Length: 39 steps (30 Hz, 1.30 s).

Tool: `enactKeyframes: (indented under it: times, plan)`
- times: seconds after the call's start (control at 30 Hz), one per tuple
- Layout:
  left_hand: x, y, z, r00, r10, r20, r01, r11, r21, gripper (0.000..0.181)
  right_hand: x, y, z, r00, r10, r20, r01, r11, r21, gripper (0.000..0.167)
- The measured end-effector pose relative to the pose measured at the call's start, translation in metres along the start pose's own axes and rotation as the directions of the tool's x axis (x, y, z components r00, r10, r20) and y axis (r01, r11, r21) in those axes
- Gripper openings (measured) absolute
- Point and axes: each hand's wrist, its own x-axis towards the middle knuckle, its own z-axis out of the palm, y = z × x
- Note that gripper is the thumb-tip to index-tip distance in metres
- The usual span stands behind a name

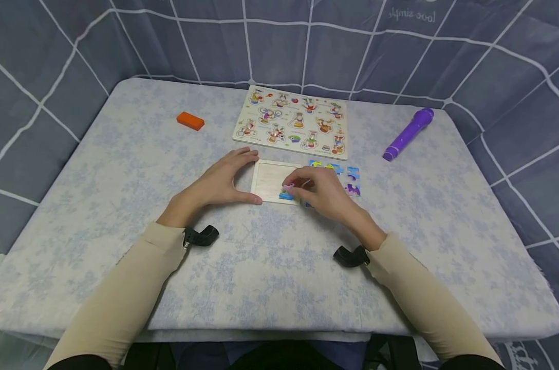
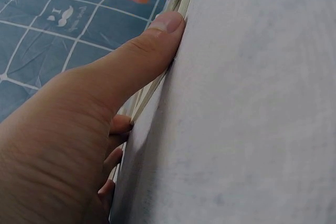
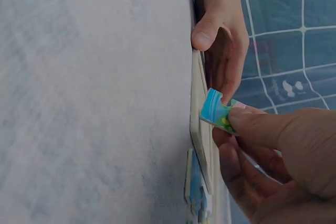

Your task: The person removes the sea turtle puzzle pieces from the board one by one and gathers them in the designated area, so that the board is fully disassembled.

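My right hand point(image 1: 323, 192) pinches a small jigsaw puzzle piece point(image 3: 214, 107), blue with pink and green, between thumb and fingers. The piece is tilted over a shallow wooden puzzle tray point(image 1: 271, 180) with a raised rim. At the tray's left end, my left hand point(image 1: 219, 180) spans the side with fairly straight fingers. Its thumb point(image 2: 168, 24) touches the near corner and its fingertips lie by the far corner. More puzzle pieces point(image 1: 353, 173) in blue, yellow and purple lie right of the tray, partly hidden behind my right hand.
A large pegged picture board point(image 1: 291, 122) lies behind the tray. An orange block point(image 1: 190, 121) sits at the back left, and a purple microphone-shaped object point(image 1: 408, 134) lies at the back right. A patterned cloth point(image 1: 279, 288) covers the table, with a grey checked curtain point(image 1: 279, 46) around its back.
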Motion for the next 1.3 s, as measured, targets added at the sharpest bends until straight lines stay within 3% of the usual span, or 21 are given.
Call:
enactKeyframes:
  times: [0.3,0.6,0.73,0.9,1.1,1.3]
  plan:
    - [-0.001,-0.001,0.001,1.0,0.004,0.001,-0.004,1.0,-0.017,0.107,-0.037,0.012,-0.037,0.993,0.048,-0.107,-0.044,0.998,0.038,0.013]
    - [0.0,-0.002,0.001,1.0,0.008,0.005,-0.008,1.0,-0.012,0.106,-0.082,0.047,-0.069,0.984,0.153,-0.091,-0.156,0.987,-0.033,0.018]
    - [-0.001,-0.001,0.0,1.0,0.009,0.003,-0.009,1.0,-0.01,0.107,-0.09,0.059,-0.071,0.978,0.188,-0.093,-0.198,0.975,-0.105,0.017]
    - [-0.002,0.0,0.0,1.0,-0.001,0.0,0.001,1.0,-0.014,0.109,-0.092,0.067,-0.067,0.978,0.165,-0.125,-0.186,0.965,-0.183,0.019]
    - [-0.001,0.0,0.001,1.0,0.006,-0.003,-0.007,1.0,-0.016,0.109,-0.097,0.065,-0.064,0.985,0.121,-0.122,-0.144,0.968,-0.206,0.032]
    - [-0.001,-0.001,0.001,1.0,0.012,-0.011,-0.012,1.0,-0.011,0.108,-0.101,0.064,-0.064,0.989,0.106,-0.107,-0.126,0.97,-0.209,0.026]
